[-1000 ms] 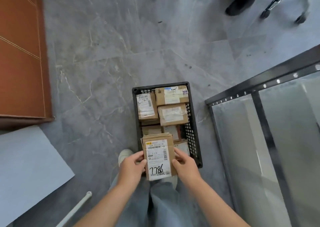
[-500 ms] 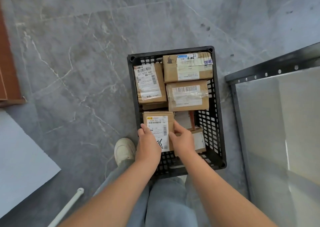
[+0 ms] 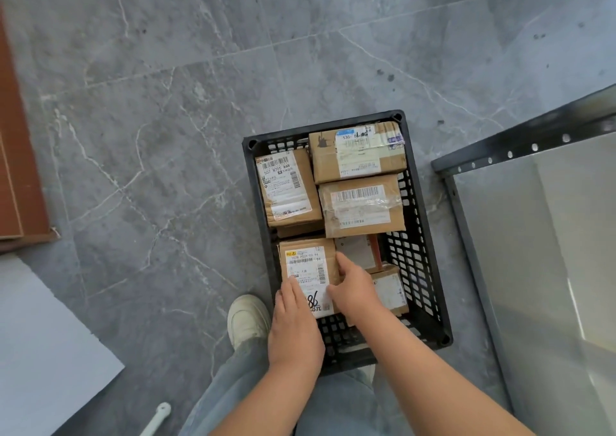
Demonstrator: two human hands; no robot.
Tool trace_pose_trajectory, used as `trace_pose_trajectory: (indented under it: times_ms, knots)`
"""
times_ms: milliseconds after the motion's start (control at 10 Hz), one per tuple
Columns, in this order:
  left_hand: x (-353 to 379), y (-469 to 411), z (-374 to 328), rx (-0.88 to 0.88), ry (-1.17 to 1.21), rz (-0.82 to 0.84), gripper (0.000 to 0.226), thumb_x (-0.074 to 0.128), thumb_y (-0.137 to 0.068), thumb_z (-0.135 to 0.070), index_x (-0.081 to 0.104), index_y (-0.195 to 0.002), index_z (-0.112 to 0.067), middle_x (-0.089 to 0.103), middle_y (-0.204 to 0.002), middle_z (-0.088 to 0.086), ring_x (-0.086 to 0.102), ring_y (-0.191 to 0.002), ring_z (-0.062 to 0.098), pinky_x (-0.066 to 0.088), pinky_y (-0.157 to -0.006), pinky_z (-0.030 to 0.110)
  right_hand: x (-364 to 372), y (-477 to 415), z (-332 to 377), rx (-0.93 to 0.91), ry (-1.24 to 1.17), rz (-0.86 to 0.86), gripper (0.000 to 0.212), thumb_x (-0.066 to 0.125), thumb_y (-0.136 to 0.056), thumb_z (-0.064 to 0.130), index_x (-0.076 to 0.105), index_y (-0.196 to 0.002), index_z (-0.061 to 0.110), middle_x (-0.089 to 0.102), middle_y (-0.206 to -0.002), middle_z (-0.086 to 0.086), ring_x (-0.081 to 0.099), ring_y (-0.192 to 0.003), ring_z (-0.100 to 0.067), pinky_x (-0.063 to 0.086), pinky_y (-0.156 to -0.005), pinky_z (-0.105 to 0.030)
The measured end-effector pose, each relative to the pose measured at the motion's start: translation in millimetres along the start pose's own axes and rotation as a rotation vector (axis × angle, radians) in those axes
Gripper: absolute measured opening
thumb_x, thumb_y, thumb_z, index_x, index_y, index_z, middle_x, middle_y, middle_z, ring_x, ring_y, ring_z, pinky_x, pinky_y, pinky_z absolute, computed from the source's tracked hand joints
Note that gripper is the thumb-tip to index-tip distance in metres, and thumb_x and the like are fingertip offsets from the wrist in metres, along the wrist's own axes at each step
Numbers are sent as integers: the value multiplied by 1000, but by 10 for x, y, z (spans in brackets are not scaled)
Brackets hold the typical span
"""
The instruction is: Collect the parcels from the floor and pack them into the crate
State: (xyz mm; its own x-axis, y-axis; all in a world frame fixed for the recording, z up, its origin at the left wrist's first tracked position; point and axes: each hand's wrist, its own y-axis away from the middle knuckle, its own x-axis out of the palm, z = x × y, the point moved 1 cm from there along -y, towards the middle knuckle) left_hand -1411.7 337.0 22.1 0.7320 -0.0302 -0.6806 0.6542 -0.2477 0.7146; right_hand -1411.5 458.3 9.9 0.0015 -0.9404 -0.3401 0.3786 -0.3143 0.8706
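Observation:
A black slatted crate stands on the grey floor and holds several brown cardboard parcels. In its near left corner lies a parcel with a white label and handwritten digits. My left hand rests on that parcel's near left edge, and my right hand grips its right side. Three labelled parcels fill the far half: one at the left, one at the far right, one below it. Smaller parcels sit partly hidden under my right hand.
A dark metal rack with a shiny shelf stands right of the crate. A brown panel and a white sheet lie at the left. My white shoe touches the crate's near left; a white tube lies lower left.
The labelled parcel went from in front of my body down into the crate's near left corner. Both hands stayed on it, and my head moved closer to the crate.

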Motion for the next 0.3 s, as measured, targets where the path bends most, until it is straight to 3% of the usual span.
trace_pose_trajectory:
  times_ms: [100, 200, 300]
  knots:
    - [-36, 48, 54, 16, 19, -37, 63, 50, -88, -8, 25, -147, -9, 30, -147, 2, 31, -135, 16, 29, -115, 27, -28, 166, 51, 11, 184, 162, 64, 56, -89, 6, 27, -146, 5, 62, -115, -4, 58, -104, -20, 44, -70, -21]
    - [-200, 35, 6, -33, 81, 11, 40, 49, -87, -10, 57, -126, -13, 52, -126, 1, 49, -115, 18, 46, -91, 26, -245, 441, 194, -48, 311, 217, 43, 53, -91, 9, 45, -133, 9, 61, -127, -9, 59, -112, -25, 50, -84, -29]
    - [-480, 192, -112, -86, 152, 45, 25, 47, -87, -11, 68, -101, -9, 62, -108, 4, 61, -95, 23, 50, -73, 31, -555, 794, 263, -100, 303, 170, 43, 49, -93, 9, 47, -136, 10, 57, -134, -10, 54, -122, -26, 45, -96, -30]
